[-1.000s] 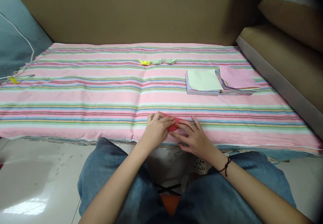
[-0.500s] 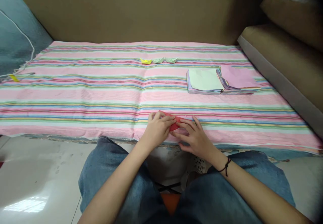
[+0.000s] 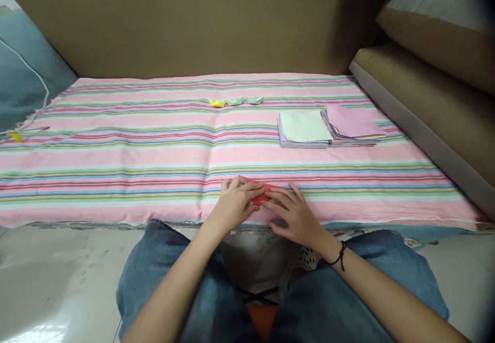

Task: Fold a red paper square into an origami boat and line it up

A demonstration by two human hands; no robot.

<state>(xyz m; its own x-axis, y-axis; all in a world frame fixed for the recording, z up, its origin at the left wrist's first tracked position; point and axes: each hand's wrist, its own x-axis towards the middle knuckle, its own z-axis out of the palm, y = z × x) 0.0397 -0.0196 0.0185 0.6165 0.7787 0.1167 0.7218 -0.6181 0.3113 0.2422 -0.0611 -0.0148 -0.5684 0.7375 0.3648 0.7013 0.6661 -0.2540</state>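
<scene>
A small folded piece of red paper (image 3: 261, 197) lies near the front edge of the striped cloth (image 3: 166, 157). My left hand (image 3: 234, 202) covers its left part, fingers curled over it and pressing it down. From the other side, the fingertips of my right hand (image 3: 293, 214) hold the paper's right part, the thumb lower and nearer me. Both hands hide much of the paper, so its exact folded shape cannot be made out. Farther back stand a yellow paper boat (image 3: 217, 103) and two pale green paper boats (image 3: 234, 101) in a row.
Two stacks of square paper lie to the right, one topped with pale green (image 3: 305, 126), the other with pink (image 3: 353, 121). Brown cushions (image 3: 425, 111) border the right side, a brown backrest (image 3: 201, 23) the rear. A white cord (image 3: 34, 72) runs at far left.
The camera view has tilted and shifted slightly, so the whole scene sits a little lower and to the left. Both hands stay at the red paper, with only slight finger movement.
</scene>
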